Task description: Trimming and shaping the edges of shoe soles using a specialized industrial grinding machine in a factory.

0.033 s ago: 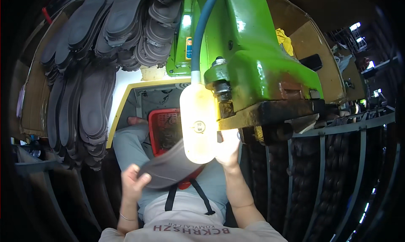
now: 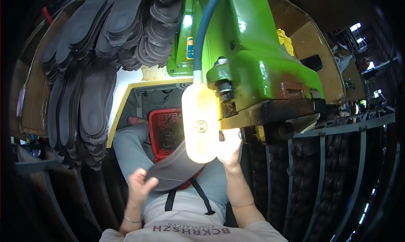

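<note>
My left hand pinches one end of a dark grey insole, thumb on top and fingers curled at its edge. The insole lies tilted above my lap, and its far end passes behind a bright oval lamp. My right hand is beside that lamp, below the head of a green machine. Glare and the lamp hide most of its fingers, so whether it grips the insole's far end cannot be seen.
Piles of grey insoles stand at the left, next to a cardboard box wall. A red basket sits low between my legs. At the right are a metal rack and another cardboard box holding a yellow cloth.
My left hand has shifted a little to the right, and the near end of the insole has moved with it. My right hand stays almost in place.
</note>
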Demonstrator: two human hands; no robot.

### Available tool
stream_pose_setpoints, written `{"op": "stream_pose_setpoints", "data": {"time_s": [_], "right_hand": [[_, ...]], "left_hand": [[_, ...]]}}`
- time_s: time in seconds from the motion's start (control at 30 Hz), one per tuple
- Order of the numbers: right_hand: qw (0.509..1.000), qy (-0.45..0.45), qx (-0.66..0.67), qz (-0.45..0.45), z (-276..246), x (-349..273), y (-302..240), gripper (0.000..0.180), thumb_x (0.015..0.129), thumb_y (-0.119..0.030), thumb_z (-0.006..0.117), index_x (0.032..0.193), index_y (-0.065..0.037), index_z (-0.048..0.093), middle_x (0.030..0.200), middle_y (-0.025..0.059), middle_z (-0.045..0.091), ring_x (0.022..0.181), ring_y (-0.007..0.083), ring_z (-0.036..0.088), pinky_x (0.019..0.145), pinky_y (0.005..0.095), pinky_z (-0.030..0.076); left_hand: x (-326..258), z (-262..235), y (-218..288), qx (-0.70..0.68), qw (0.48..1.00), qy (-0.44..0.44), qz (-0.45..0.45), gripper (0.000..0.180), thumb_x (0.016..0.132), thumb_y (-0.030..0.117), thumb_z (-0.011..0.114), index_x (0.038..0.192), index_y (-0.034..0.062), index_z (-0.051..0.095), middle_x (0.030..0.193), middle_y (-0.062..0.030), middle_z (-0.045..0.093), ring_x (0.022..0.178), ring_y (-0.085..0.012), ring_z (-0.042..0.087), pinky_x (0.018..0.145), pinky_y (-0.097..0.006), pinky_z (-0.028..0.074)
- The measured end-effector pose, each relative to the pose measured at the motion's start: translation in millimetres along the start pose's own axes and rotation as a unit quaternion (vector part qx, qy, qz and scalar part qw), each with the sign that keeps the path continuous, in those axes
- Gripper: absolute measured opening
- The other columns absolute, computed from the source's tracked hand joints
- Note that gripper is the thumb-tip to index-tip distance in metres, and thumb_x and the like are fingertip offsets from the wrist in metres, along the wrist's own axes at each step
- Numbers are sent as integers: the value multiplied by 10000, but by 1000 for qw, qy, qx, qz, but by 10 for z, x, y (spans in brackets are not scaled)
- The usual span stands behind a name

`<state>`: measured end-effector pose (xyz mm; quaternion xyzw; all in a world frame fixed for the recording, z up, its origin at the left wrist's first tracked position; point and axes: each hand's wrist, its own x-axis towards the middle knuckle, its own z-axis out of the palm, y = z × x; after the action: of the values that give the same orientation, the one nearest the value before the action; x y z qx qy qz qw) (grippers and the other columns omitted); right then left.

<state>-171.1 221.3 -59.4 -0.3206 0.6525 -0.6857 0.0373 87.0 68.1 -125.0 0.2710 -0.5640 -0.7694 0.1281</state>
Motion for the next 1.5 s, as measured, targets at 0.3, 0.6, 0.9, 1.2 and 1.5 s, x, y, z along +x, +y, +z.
{"op": "stream_pose_setpoints", "data": {"time_s": [0.3,0.6,0.9,1.2,1.5], "right_hand": [[969,81,-204,117,-567,-40,-15,421,657,-3,762,1035,28,579,909,39,580,814,136,555,772,284,475],[936,344,53,46,-910,979,58,298,949,-143,437,1198,-13,539,1158,156,566,986,231,593,844,331,502],[939,-2,173,297,-946,764,452,423,941,-210,496,1276,44,449,1217,232,544,967,287,637,762,355,557],[869,-204,258,370,-524,-1009,426,764,723,-144,799,1322,114,402,1275,219,527,1201,241,508,1042,366,365],[873,119,263,393,-16,-1998,117,581,705,82,738,1230,34,493,1127,80,586,1032,185,561,927,317,447]], "left_hand": [[171,618,137,304,931,-67,190,423,731,121,779,1096,-24,620,1076,-173,643,1001,-254,638,844,-348,510],[1038,-326,1076,653,606,406,203,547,693,148,761,1203,76,578,1358,-163,436,1217,-370,382,1006,-474,321],[325,-285,1657,424,767,278,394,340,536,-71,720,860,23,678,989,-117,664,1012,-346,600,913,-433,460],[718,402,758,63,933,-186,301,472,574,-10,695,1038,38,624,1164,-188,585,1142,-369,545,971,-455,415],[844,1752,432,124,966,-209,87,204,851,154,680,959,-16,645,797,-7,645,749,-58,557,680,-243,490]]}}
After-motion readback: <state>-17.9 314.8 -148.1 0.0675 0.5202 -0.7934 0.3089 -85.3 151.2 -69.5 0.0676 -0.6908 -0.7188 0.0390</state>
